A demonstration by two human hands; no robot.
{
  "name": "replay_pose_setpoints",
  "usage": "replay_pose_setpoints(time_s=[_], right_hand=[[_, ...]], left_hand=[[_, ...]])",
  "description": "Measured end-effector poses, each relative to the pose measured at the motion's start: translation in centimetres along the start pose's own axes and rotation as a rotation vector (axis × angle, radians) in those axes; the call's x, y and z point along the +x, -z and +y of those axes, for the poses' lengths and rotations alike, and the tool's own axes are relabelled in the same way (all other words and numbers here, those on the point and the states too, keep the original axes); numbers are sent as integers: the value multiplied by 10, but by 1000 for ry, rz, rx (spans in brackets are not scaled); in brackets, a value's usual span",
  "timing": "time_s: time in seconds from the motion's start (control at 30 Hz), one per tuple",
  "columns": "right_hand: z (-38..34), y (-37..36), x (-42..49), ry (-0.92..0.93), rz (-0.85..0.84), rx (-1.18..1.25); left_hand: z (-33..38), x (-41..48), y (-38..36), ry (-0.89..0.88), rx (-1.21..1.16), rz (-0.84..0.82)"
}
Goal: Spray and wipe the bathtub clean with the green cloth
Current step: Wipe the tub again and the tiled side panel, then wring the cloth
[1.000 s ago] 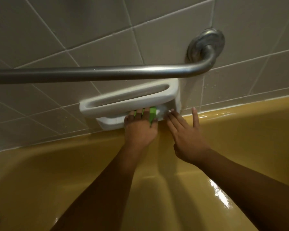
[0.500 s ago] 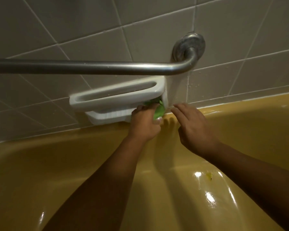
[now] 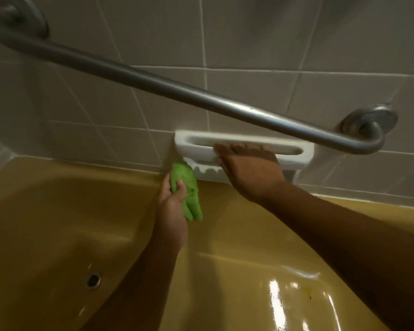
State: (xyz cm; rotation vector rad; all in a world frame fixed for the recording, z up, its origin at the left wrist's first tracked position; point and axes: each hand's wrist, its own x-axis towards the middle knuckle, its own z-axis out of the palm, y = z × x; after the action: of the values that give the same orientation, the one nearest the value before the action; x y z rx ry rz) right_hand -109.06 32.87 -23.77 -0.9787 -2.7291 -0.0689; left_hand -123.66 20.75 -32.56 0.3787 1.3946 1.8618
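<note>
My left hand grips the bunched green cloth just below the left end of the white soap dish, at the far rim of the yellow bathtub. The cloth's top touches the dish's lower left corner. My right hand holds the front bar of the soap dish, fingers curled over it. No spray bottle is in view.
A grey metal grab bar runs diagonally across the tiled wall above the soap dish, ending in a round mount at right. A round overflow fitting sits on the tub's inner wall at lower left. The tub floor is wet and glossy.
The view has swung right and down. My left hand pulled the cloth from under the dish's right end to its left end. My right hand rose from the tub rim and took the dish's bar.
</note>
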Motion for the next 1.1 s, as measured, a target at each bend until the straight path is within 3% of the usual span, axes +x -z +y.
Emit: replay_pose_setpoints(time_s=[0.1,0.2,0.47,0.67,0.77,0.83,0.93,1.0,1.1], right_hand=[[-23,1,30,73,-33,26],[-33,-1,43,84,-49,29],[-42,-7,53,5,-10,-91],[-44,-9,54,-34,11,-116],[-46,-6,54,-48,13,-99],[-44,-7,54,-47,20,-100],[-39,-11,51,-16,49,-101],[-35,-10,49,12,56,-74],[-30,-5,46,38,41,23]], left_hand=[[24,30,-2,-75,-126,106],[33,54,-19,-149,-120,100],[-34,48,-27,-227,109,63],[-51,51,0,-131,381,63],[-56,51,14,60,355,10],[-47,47,16,115,272,78],[-7,40,11,-65,156,195],[31,37,0,-271,214,142],[70,37,-22,-572,648,-10]])
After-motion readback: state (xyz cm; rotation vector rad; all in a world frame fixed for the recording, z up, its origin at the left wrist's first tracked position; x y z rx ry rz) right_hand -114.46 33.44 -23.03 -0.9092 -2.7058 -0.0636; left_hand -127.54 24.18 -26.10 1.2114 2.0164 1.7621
